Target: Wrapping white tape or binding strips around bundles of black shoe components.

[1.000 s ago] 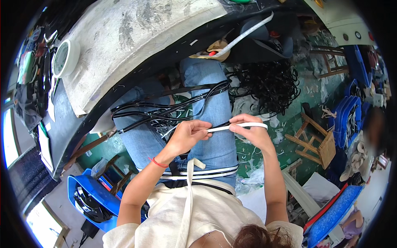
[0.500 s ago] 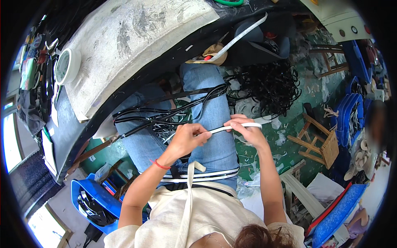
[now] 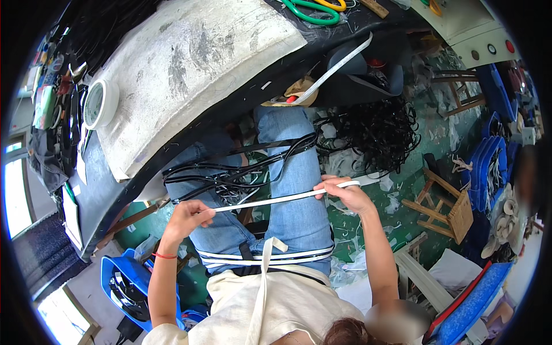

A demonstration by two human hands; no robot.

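White strip point(image 3: 264, 203) held in both hands, above my denim-clad thighs point(image 3: 299, 221). Long axis left to right across my lap, on a mild slant: left part nearer me, right part farther. Span between the hands nearly straight, with a dark line along part of its near edge. Past the right hand the strip points on to the right and bends in a small curl.

Left grip point(image 3: 188, 219): thumb pressed to bent fingers, pinching the strip above my left thigh. Right grip point(image 3: 347, 194): thumb and fingers closed together, pinching the strip at the outer edge of my right thigh.

Hidden: whatever part of the strip sits inside the left fingers; cannot tell whether it ends there. Right fingers cover another short stretch. Tip of the curl hard to separate from pale scraps on the green floor point(image 3: 428, 135).

Around it: glossy black strips point(image 3: 233, 172) lie over both thighs on the far side, overlapping too much to count. Black tangle point(image 3: 374, 138) on the floor, far right. White-and-black bands point(image 3: 305, 256) cross my lap, near; a pale tie point(image 3: 265, 256) hangs over them. Tabletop point(image 3: 109, 190) far left, carrying a stained pale sheet point(image 3: 224, 63) and a roll of tape point(image 3: 111, 104). Green handle point(image 3: 319, 22) cut off by the far edge of view. Wooden stool point(image 3: 462, 217) to the right; blurred patch near right, contents unreadable
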